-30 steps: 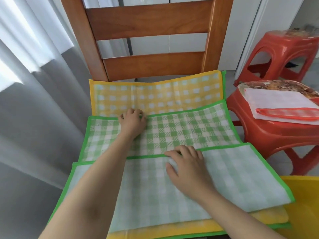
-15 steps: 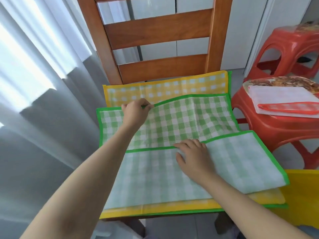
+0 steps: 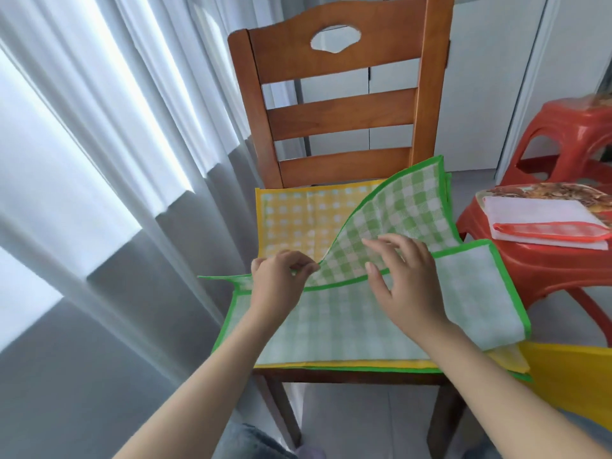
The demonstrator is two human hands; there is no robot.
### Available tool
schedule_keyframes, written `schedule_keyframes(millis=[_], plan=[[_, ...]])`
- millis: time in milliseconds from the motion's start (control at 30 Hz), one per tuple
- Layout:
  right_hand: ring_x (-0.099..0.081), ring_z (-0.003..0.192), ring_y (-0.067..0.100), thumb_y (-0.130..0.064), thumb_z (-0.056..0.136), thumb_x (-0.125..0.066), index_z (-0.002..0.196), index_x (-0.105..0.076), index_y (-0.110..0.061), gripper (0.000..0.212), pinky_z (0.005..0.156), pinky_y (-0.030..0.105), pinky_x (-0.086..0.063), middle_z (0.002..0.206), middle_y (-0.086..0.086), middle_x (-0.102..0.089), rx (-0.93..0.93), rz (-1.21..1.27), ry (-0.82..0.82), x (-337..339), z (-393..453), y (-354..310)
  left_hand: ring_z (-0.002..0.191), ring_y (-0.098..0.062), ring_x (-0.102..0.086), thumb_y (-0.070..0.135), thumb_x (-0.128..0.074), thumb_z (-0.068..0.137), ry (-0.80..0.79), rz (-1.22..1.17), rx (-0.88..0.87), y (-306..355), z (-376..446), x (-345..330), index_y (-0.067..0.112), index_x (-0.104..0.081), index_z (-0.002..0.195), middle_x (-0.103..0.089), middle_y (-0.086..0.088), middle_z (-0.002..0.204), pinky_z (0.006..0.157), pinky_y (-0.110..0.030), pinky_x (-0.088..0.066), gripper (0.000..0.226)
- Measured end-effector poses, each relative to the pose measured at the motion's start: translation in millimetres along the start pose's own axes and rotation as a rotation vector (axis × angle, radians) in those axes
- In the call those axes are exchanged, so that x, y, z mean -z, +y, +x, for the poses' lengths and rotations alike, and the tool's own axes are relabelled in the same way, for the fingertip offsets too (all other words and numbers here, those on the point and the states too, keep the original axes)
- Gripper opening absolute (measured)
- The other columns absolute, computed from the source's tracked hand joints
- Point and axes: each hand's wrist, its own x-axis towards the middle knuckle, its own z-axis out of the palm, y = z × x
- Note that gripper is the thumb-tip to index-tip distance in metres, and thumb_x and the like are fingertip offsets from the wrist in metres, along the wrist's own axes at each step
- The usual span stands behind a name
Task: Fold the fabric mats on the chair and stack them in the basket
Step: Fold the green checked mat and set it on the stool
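Note:
A green checked mat (image 3: 407,210) lies partly folded on the wooden chair (image 3: 341,114). My left hand (image 3: 278,283) pinches its far edge and holds that flap up, pulled toward me over the pale near part. My right hand (image 3: 404,276) hovers with fingers spread at the fold line, thumb under the green border. Beneath it a yellow checked mat (image 3: 298,213) covers the seat. The yellow basket (image 3: 576,376) shows at the lower right, only partly in view.
A red plastic stool (image 3: 536,270) at the right carries a folded white mat with an orange border (image 3: 546,223). A second red stool (image 3: 563,134) stands behind it. Grey curtains (image 3: 99,193) hang at the left; white cabinet doors are behind the chair.
My left hand has gripped the green mat's far edge and drawn it up and toward me, uncovering more of the yellow mat. My right hand has lifted off the mat. The view has tilted upward.

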Motion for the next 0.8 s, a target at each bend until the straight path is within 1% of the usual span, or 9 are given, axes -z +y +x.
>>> schedule_keyframes(millis=[100, 233, 300, 400, 467, 567, 633, 700, 800], plan=[[-0.045, 0.109, 0.025, -0.034, 0.09, -0.041, 0.125, -0.056, -0.023, 0.04, 0.094, 0.034, -0.031, 0.125, 0.006, -0.054, 0.021, -0.042, -0.053, 1.3, -3.0, 0.1, 0.072, -0.007, -0.062, 0.025, -0.074, 0.078, -0.071, -0.044, 0.008, -14.5, -29.1, -7.4, 0.019, -0.073, 0.074, -0.068, 0.008, 0.076, 0.086, -0.043, -0.047, 0.008], [-0.037, 0.116, 0.026, -0.037, 0.09, -0.039, 0.128, -0.052, -0.032, 0.041, 0.095, 0.037, -0.024, 0.14, 0.002, -0.045, 0.137, -0.155, -0.147, -4.9, -6.5, -6.6, 0.079, 0.007, -0.058, 0.024, -0.076, 0.078, -0.157, -0.171, 0.074, -23.9, -54.9, -15.0, 0.016, -0.075, 0.078, -0.067, 0.009, 0.087, 0.08, -0.009, -0.039, 0.008], [-0.033, 0.124, 0.028, -0.037, 0.09, -0.04, 0.124, -0.057, -0.031, 0.039, 0.101, 0.042, -0.02, 0.144, -0.001, -0.037, 0.21, -0.192, -0.128, -7.0, -8.5, -11.6, 0.084, 0.004, -0.058, 0.024, -0.076, 0.078, -0.189, -0.167, 0.088, -26.3, -59.3, -19.5, 0.015, -0.075, 0.08, -0.066, 0.008, 0.093, 0.079, -0.001, -0.035, 0.009], [-0.026, 0.133, 0.029, -0.035, 0.089, -0.042, 0.115, -0.065, -0.024, 0.036, 0.111, 0.043, -0.009, 0.146, -0.002, -0.032, 0.303, -0.222, -0.081, -6.1, -9.1, -16.8, 0.094, -0.002, -0.058, 0.026, -0.075, 0.078, -0.245, -0.133, 0.098, -29.6, -60.3, -23.9, 0.018, -0.076, 0.08, -0.066, 0.007, 0.105, 0.086, -0.007, -0.037, 0.008], [-0.023, 0.136, 0.028, -0.035, 0.088, -0.043, 0.108, -0.068, -0.019, 0.036, 0.114, 0.042, -0.003, 0.146, -0.001, -0.039, 0.315, -0.251, -0.083, -3.2, -8.2, -16.7, 0.103, -0.003, -0.057, 0.027, -0.074, 0.08, -0.329, -0.104, 0.106, -32.3, -61.0, -25.6, 0.018, -0.075, 0.081, -0.063, 0.007, 0.115, 0.092, -0.015, -0.036, 0.01], [-0.025, 0.137, 0.024, -0.035, 0.087, -0.044, 0.09, -0.074, -0.016, 0.035, 0.115, 0.044, 0.002, 0.131, 0.004, -0.058, 0.267, -0.337, -0.145, -0.8, -10.2, -10.8, 0.116, -0.007, -0.052, 0.028, -0.072, 0.081, -0.447, -0.105, 0.16, -38.0, -60.8, -25.4, 0.02, -0.072, 0.079, -0.057, 0.008, 0.127, 0.095, -0.019, -0.033, 0.009], [-0.038, 0.131, 0.024, -0.036, 0.085, -0.044, 0.079, -0.075, -0.018, 0.037, 0.115, 0.044, 0.005, 0.111, 0.006, -0.069, 0.199, -0.401, -0.19, -1.3, -14.5, -5.1, 0.119, -0.008, -0.05, 0.028, -0.071, 0.082, -0.49, -0.105, 0.178, -42.2, -60.0, -24.0, 0.02, -0.071, 0.078, -0.054, 0.009, 0.131, 0.095, -0.02, -0.031, 0.009], [-0.052, 0.118, 0.026, -0.04, 0.082, -0.043, 0.08, -0.076, -0.02, 0.038, 0.114, 0.044, 0.006, 0.097, 0.004, -0.072, 0.138, -0.451, -0.236, -3.1, -20.9, 0.8, 0.12, -0.008, -0.05, 0.028, -0.071, 0.082, -0.515, -0.094, 0.176, -45.4, -59.6, -23.1, 0.02, -0.072, 0.08, -0.054, 0.008, 0.133, 0.095, -0.019, -0.031, 0.009], [-0.059, 0.097, 0.027, -0.048, 0.078, -0.043, 0.083, -0.076, -0.024, 0.041, 0.111, 0.045, -0.002, 0.083, -0.001, -0.071, 0.108, -0.5, -0.296, -5.7, -30.1, 9.9, 0.123, -0.008, -0.049, 0.026, -0.071, 0.082, -0.557, -0.076, 0.16, -46.0, -60.3, -23.4, 0.019, -0.073, 0.081, -0.053, 0.007, 0.134, 0.099, -0.021, -0.031, 0.008]])
